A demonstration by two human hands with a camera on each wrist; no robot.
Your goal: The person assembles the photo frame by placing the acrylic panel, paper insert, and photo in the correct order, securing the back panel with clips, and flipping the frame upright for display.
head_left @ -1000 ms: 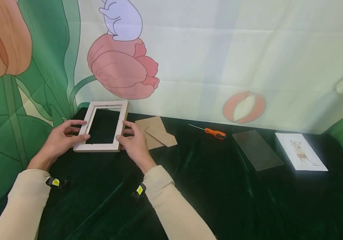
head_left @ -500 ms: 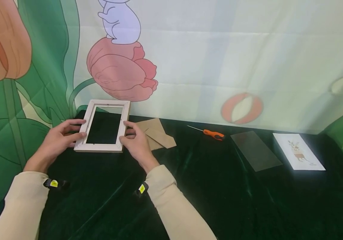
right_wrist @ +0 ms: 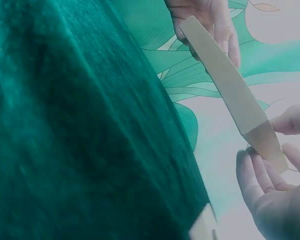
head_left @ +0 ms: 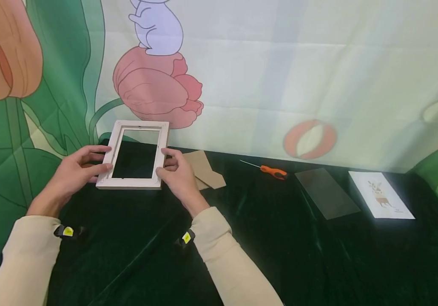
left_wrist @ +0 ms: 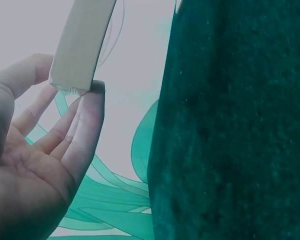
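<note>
Both hands hold a pale picture frame point(head_left: 129, 183), its back side up, with the dark cloth and backdrop showing through its opening. My left hand point(head_left: 71, 173) pinches the left bar between thumb and fingers. On the opposite bar, my right hand point(head_left: 181, 175) grips the same way, thumb on top. In the left wrist view, the frame's plain wooden edge point(left_wrist: 84, 47) sits between thumb and fingertips. The right wrist view shows the frame's front edge point(right_wrist: 230, 87) above the cloth, the fingertips of the right hand point(right_wrist: 277, 200) under its near end.
Brown backing-board pieces point(head_left: 203, 168) lie partly behind the right hand. Farther right are an orange-handled screwdriver point(head_left: 273, 172), a clear sheet point(head_left: 327, 193) and a white card point(head_left: 381, 195) with an animal drawing. A printed backdrop point(head_left: 242, 85) hangs behind the dark green cloth point(head_left: 272, 255).
The picture frame has risen and shifted slightly right, both hands moving with it. The other things on the cloth have stayed in place.
</note>
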